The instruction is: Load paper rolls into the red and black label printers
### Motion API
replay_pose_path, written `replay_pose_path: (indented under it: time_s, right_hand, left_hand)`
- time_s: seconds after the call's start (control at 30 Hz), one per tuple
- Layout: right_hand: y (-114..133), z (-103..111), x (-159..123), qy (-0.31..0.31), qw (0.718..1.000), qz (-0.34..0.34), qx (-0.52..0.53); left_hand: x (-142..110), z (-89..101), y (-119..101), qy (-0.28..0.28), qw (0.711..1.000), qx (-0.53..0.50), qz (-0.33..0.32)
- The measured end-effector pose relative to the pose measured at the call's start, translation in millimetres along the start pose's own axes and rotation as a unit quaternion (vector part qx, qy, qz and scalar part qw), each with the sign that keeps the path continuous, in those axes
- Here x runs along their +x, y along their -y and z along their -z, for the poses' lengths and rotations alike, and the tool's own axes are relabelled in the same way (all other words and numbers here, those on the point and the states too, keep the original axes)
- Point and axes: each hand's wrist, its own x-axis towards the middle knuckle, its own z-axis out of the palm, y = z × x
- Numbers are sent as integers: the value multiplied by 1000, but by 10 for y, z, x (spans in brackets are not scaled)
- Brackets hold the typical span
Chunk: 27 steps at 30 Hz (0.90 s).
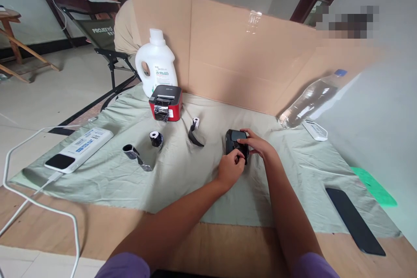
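Note:
A small black box-shaped device (239,136) with a grey panel on top stands on the grey-green cloth (182,191). My right hand (256,142) grips it from the right side, fingers bent over its top and edge. At the device's lower front, my left hand (230,168) is closed, with thumb and fingers pinched against dark shiny material; what lies between the fingertips is hidden. To the left, a small roll with a dark strip (196,138) trails onto the cloth. Farther left are a dark wrapped roll (156,139) and a loose curled dark strip (137,156).
A red and black printer (176,106) stands before a white detergent jug (159,56). Cardboard (228,52) walls the back. A clear bottle (312,97) leans at right, above a phone (355,221). A white power bank (81,150) with a cable lies left. A person sits behind.

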Motion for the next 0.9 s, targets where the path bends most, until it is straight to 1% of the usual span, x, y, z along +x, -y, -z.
replay_pose_path:
  time_s: [0.13, 0.27, 0.33, 0.37, 0.43, 0.47, 0.53, 0.63, 0.7, 0.77, 0.9]
  right_hand:
    - [56, -28, -46, -12, 1000, -8, -20]
    - [80, -39, -40, -16, 999, -9, -37]
    - [68, -29, -23, -10, 999, -4, -37]
    - [58, -18, -14, -7, 999, -2, -35]
    - [29, 17, 4, 2, 1000, 3, -28]
    - [9, 41, 13, 11, 1000, 5, -21]
    - [-44, 97, 38, 38, 999, 14, 4]
    - [-146, 177, 86, 80, 995, 33, 49]
    - [-206, 210, 113, 92, 993, 45, 64]
    - [-240, 222, 125, 95, 992, 51, 57]
    - [-232, 204, 104, 92, 994, 49, 36]
  left_hand:
    - [-30, 1, -24, 4, 1000, -12, 10]
    - [-24, 53, -46, -15, 999, -33, -16]
    - [72, 117, -40, -39, 998, -42, -30]
    - [152, 157, -30, -54, 997, -41, -26]
    - [361, 245, -1, -69, 997, -25, 10]
    - [475, 290, 13, -60, 997, -15, 37]
    - [679, 375, 25, -10, 996, -11, 83]
    - [846, 472, -2, 64, 989, -46, 127]
    - [866, 505, -35, 94, 980, -68, 161]
    - [855, 516, -66, 112, 974, -75, 182]
    - [836, 506, -85, 119, 972, -74, 188]
